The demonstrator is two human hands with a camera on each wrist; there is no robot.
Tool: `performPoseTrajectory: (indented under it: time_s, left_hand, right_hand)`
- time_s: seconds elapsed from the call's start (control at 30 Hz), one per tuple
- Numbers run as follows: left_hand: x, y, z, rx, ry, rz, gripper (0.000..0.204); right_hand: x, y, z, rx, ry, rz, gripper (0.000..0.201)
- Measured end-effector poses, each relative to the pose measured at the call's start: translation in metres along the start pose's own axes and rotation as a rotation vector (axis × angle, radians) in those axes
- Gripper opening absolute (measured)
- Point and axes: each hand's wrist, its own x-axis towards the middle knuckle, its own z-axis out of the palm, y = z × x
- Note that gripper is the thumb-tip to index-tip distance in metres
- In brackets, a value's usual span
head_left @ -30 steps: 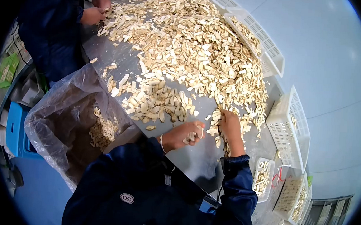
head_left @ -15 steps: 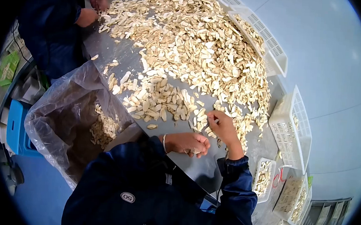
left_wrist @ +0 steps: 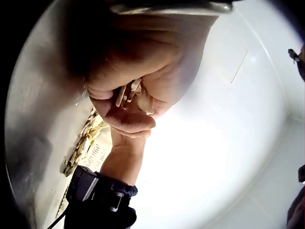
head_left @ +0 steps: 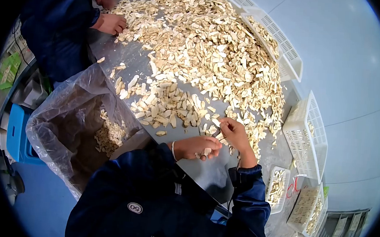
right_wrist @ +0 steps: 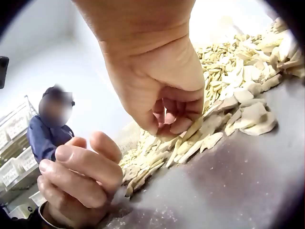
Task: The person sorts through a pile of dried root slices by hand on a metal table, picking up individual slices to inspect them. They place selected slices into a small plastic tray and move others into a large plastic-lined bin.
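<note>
Pale dried slices [head_left: 229,55] lie in a large heap over the metal table, with a smaller pile [head_left: 169,104] nearer the body. My left hand [head_left: 196,148] is cupped, its fingers curled round several small pieces, which show in the left wrist view as slices [left_wrist: 136,95] in the palm. Just right of it, my right hand [head_left: 236,134] pinches a slice [head_left: 215,121] between thumb and fingertips, at the edge of the heap. In the right wrist view the right hand [right_wrist: 162,86] is low over the slices [right_wrist: 200,138], the left hand [right_wrist: 81,181] beside it.
A plastic-lined bin [head_left: 61,131] holding slices stands at the left. White baskets [head_left: 301,130] line the table's right edge, with a small tub [head_left: 276,189] of slices near my right sleeve. Another person's hand [head_left: 110,23] reaches the heap at upper left.
My right hand has shifted left and slightly down, near the left hand. The left hand has turned, its pieces showing again. The other person's hand has moved right onto the heap's edge.
</note>
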Motion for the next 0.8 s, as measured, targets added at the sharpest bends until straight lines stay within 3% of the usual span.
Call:
performPoseTrajectory:
  time_s: [0.07, 0.2, 0.3, 0.4, 0.47, 0.6, 0.7, 0.8]
  left_hand:
    - [-0.009, -0.006, -0.001, 0.239, -0.024, 0.331, 0.028]
    - [0.003, -0.011, -0.012, -0.421, 0.051, 0.103, 0.037]
    - [0.0, 0.002, 0.001, -0.445, 0.162, -0.004, 0.037]
    - [0.008, -0.005, -0.007, -0.425, 0.117, -0.112, 0.034]
    - [0.005, -0.004, -0.007, -0.403, 0.08, -0.066, 0.031]
    - [0.007, -0.007, -0.009, -0.398, 0.081, -0.075, 0.028]
    - [0.01, -0.011, -0.011, -0.445, 0.085, -0.09, 0.027]
    - [0.012, -0.017, -0.013, -0.446, 0.088, -0.068, 0.025]
  right_hand:
    - [0.0, 0.005, -0.004, 0.157, -0.039, 0.04, 0.019]
    - [-0.012, -0.029, -0.022, 0.326, -0.317, 0.117, 0.022]
    - [-0.002, -0.014, -0.017, 0.221, -0.227, 0.035, 0.023]
    - [0.007, -0.011, -0.001, -0.235, 0.095, -0.083, 0.021]
    - [0.014, -0.013, 0.009, -0.39, 0.227, -0.156, 0.022]
    - [0.019, -0.022, 0.02, -0.481, 0.244, -0.23, 0.024]
    - [0.02, -0.019, 0.014, -0.346, 0.129, -0.033, 0.022]
    - [0.022, -0.003, 0.006, -0.256, 0.083, -0.084, 0.02]
